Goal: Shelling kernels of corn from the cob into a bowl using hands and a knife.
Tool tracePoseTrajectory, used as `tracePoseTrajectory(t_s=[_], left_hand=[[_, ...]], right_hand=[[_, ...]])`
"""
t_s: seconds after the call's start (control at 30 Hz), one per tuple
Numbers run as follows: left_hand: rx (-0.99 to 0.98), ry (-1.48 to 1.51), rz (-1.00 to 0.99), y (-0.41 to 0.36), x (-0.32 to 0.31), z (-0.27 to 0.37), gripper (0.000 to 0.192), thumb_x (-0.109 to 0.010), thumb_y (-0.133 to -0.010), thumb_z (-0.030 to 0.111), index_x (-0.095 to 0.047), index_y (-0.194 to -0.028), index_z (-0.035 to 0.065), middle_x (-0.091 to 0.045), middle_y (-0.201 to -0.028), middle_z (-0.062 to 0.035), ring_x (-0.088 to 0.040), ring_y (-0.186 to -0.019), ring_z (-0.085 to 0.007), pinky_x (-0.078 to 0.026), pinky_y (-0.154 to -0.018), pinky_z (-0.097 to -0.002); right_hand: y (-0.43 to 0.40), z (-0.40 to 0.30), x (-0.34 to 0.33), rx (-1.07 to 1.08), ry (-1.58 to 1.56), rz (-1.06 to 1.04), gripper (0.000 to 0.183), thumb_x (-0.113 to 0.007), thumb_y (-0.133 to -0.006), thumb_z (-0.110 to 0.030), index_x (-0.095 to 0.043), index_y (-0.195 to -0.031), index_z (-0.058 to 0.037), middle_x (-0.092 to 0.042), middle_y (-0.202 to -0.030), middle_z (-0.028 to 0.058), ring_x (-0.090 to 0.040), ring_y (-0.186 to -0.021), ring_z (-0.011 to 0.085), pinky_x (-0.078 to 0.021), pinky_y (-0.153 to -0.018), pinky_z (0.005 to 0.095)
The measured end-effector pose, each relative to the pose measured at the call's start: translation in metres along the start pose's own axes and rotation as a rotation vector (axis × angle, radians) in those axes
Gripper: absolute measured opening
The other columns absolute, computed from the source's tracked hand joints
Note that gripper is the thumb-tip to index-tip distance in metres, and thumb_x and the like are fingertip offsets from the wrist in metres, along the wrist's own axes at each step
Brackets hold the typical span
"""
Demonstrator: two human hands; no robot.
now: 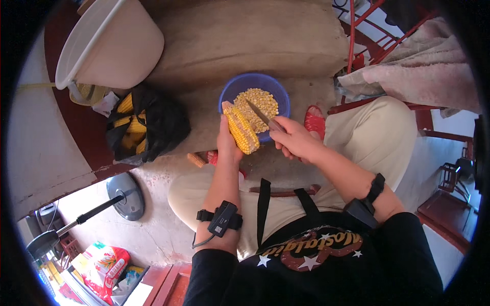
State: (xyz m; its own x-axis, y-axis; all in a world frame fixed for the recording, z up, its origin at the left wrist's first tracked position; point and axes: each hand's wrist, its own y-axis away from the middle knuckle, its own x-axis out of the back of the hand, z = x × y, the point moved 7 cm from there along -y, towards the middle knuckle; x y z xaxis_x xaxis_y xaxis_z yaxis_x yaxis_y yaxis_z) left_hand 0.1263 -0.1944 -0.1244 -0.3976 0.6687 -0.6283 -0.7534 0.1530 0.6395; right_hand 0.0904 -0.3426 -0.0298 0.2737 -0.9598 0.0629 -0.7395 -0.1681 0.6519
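My left hand (228, 140) grips a corn cob (242, 128) with yellow kernels. A pale strip along the cob's length looks stripped of kernels. In my right hand (293, 138) is a knife (264, 115), its handle in my fist and its blade slanting up and left. The blade tip lies just right of the cob, with a small gap between them. Under both, a blue plastic basin (282, 85) on the floor holds a heap of loose corn kernels (261, 100). My fingers hide part of the knife handle.
A black plastic bag (168, 122) of corn cobs (134, 124) sits to the left, below a large white tub (122, 49). A bare cob (196, 160) lies by my left foot. Cloth drapes a red metal frame (351, 42) at right. A fan's round base (125, 196) stands lower left.
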Motion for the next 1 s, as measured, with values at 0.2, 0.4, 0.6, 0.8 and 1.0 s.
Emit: tracePoseTrajectory(t_s=[0.2, 0.4, 0.6, 0.8, 1.0], left_hand=[[-0.036, 0.040, -0.050, 0.003, -0.001, 0.007, 0.044, -0.037, -0.092, 0.037, -0.042, -0.121, 0.0042, -0.052, -0.114, -0.0120, -0.051, -0.102, -0.0242, -0.043, -0.086, -0.0372], [-0.075, -0.130, -0.036, 0.010, -0.003, 0.011, 0.044, -0.038, -0.092, 0.035, -0.042, -0.120, 0.0008, -0.052, -0.113, -0.0112, -0.052, -0.101, -0.0225, -0.043, -0.086, -0.0356], [-0.031, -0.083, 0.024, 0.004, 0.015, 0.008, 0.044, -0.040, -0.091, 0.037, -0.044, -0.119, 0.0032, -0.054, -0.108, -0.0104, -0.055, -0.095, -0.0225, -0.046, -0.081, -0.0346], [-0.028, -0.132, 0.012, 0.006, 0.011, 0.005, 0.046, -0.039, -0.092, 0.035, -0.041, -0.122, 0.0008, -0.052, -0.114, -0.0123, -0.053, -0.101, -0.0228, -0.043, -0.086, -0.0351], [-0.044, 0.006, -0.057, 0.003, 0.008, 0.008, 0.045, -0.038, -0.092, 0.035, -0.041, -0.122, 0.0010, -0.052, -0.114, -0.0113, -0.052, -0.101, -0.0226, -0.043, -0.086, -0.0349]], right_hand=[[0.021, -0.004, -0.024, -0.050, -0.131, -0.218, 0.032, -0.050, -0.084, -0.020, -0.045, -0.112, -0.0056, -0.050, -0.066, 0.0024, -0.044, -0.042, 0.0080, -0.0346, -0.036, 0.0221], [0.009, -0.008, -0.001, 0.091, 0.162, -0.008, 0.031, -0.051, -0.083, -0.017, -0.046, -0.111, -0.0051, -0.049, -0.065, 0.0024, -0.043, -0.042, 0.0078, -0.0342, -0.038, 0.0222], [0.010, -0.011, -0.004, 0.050, 0.125, -0.050, 0.023, -0.051, -0.081, -0.020, -0.047, -0.099, -0.0062, -0.047, -0.063, 0.0028, -0.042, -0.043, 0.0083, -0.0329, -0.037, 0.0254], [0.007, -0.020, -0.024, 0.194, 0.365, -0.012, 0.038, -0.053, -0.081, -0.019, -0.045, -0.115, -0.0039, -0.057, -0.078, 0.0105, -0.055, -0.060, 0.0191, -0.0431, -0.053, 0.0298], [0.029, -0.032, -0.029, 0.591, 0.554, 0.088, 0.032, -0.052, -0.079, -0.019, -0.046, -0.105, -0.0005, -0.059, -0.080, 0.0178, -0.059, -0.071, 0.0320, -0.0465, -0.063, 0.0375]])
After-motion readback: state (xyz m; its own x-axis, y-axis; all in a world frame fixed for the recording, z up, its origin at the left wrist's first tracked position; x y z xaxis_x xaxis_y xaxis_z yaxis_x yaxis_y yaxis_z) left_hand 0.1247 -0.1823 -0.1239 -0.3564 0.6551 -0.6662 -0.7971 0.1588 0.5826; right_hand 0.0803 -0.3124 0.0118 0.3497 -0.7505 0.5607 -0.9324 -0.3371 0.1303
